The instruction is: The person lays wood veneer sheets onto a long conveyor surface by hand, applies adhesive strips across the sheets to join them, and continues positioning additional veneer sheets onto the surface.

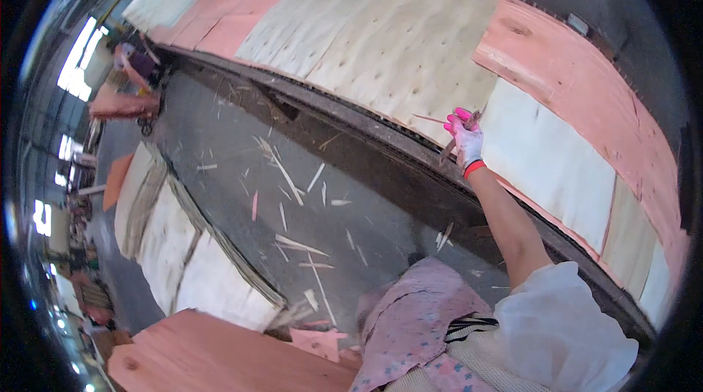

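Note:
My right hand (466, 138), in a white glove with pink fingertips and a red cuff, is closed at the near edge of a long bench covered with wood veneer sheets. A narrow brown piece (447, 152) sticks out from both sides of the fist; whether it is a tool or a wood strip I cannot tell. Beside the fingers a thin splinter (428, 119) lies over the pale veneer sheet (381, 40). Just right of the hand is a whiter veneer sheet (545, 157), with a pink sheet (564, 62) beyond it. My left hand is out of view.
The bench edge (351, 102) runs diagonally across. Veneer scraps (282, 172) litter the grey floor (220, 128). At lower left stand a stack of pale veneer (220, 282) and pink sheets (220, 355). A person (135, 62) is at the far left, near a pink pile (121, 104).

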{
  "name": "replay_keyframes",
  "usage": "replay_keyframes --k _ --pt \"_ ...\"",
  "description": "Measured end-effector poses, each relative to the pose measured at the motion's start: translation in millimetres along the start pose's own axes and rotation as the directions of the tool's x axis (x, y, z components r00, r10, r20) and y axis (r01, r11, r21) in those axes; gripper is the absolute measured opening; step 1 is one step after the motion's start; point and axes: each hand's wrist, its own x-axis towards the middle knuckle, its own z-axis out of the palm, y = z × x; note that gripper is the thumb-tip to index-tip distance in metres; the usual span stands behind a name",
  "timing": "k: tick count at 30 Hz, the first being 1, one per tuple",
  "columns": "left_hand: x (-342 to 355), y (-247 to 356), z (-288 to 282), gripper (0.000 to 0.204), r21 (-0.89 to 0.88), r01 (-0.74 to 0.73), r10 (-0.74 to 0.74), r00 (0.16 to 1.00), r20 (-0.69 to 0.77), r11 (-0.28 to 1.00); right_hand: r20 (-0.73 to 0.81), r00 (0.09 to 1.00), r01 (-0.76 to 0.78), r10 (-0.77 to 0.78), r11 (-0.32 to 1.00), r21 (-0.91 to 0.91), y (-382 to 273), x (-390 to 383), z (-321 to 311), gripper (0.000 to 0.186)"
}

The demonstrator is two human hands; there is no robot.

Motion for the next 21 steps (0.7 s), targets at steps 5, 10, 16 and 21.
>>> replay_keyframes --k 5,10,16,21 --pt "172.2 139.1 74.2 0.030 -0.135 -0.232 0.187 0.941 -0.281 0.963 -0.233 0.901 0.202 -0.365 0.829 -0.521 67.6 115.0 -43.0 0.047" --pt "350.6 277.8 211.4 0.035 -0.346 -0.472 0.329 0.857 -0.397 0.811 -0.292 0.947 -0.185 -0.132 0.519 -0.834 53.0 117.5 -76.0 0.039" --pt "546.3 511.8 474.9 0.049 -0.748 -0.584 0.604 0.731 -0.317 0.315 -0.488 0.869 -0.202 0.086 0.961 -0.190 45.0 54.9 14.9 0.032" --pt "341.2 752.6 415.9 0.030 -0.771 -0.634 0.497 0.655 -0.569 -0.048 -0.511 0.847 0.011 0.143 0.958 0.287 59.8 29.1 96.7 0.034"
